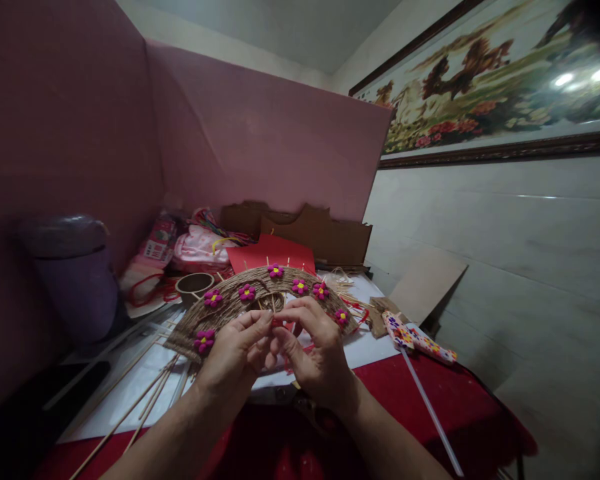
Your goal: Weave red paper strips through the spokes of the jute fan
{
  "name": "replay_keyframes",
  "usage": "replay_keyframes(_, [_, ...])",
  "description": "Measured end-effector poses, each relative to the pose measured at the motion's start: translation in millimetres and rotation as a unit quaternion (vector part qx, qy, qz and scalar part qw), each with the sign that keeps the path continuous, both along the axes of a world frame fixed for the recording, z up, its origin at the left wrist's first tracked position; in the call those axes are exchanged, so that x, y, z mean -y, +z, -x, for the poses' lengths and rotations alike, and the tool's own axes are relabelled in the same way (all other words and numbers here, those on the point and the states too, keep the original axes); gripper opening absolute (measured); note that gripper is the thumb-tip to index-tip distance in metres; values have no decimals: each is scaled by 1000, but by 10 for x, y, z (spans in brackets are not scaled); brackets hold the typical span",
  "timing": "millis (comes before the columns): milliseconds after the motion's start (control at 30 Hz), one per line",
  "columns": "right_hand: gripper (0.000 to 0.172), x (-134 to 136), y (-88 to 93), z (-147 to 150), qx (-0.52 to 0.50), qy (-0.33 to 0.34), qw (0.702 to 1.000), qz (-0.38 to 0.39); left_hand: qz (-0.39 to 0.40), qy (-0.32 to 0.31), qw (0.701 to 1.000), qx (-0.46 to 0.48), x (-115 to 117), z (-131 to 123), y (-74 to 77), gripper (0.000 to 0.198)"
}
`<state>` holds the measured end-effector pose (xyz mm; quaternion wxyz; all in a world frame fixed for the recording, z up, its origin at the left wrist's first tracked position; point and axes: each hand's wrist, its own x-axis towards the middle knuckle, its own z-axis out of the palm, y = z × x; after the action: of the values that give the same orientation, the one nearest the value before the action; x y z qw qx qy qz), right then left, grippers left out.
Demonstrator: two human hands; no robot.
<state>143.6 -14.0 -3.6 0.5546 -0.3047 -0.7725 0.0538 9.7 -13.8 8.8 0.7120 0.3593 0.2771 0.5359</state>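
Observation:
My left hand (237, 350) and my right hand (315, 353) meet at the fingertips in the middle of the view. Both are closed in a pinch. A bit of red shows between the fingers, too small and covered to name. Just behind them stands a fan-shaped piece wound with brown twine (190, 323), with thin sticks poking out along its top edge. Several magenta flowers with yellow centres dot it, among them a top flower (275, 271) and a right-hand flower (342, 317). My hands hide its lower middle part.
Thin wooden sticks (150, 393) lie at the left on a white sheet (130, 393). Behind are a round cup (194, 285), red paper (275, 252) and cardboard (330, 237). A purple bin (77, 287) stands left; a flowered object on a clear rod (433, 403) lies right.

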Motion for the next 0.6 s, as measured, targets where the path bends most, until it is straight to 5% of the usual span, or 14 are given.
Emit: replay_keyframes(600, [11, -38, -22, -2, -75, 29, 994, 74, -40, 77, 996, -36, 3, -6, 28, 24])
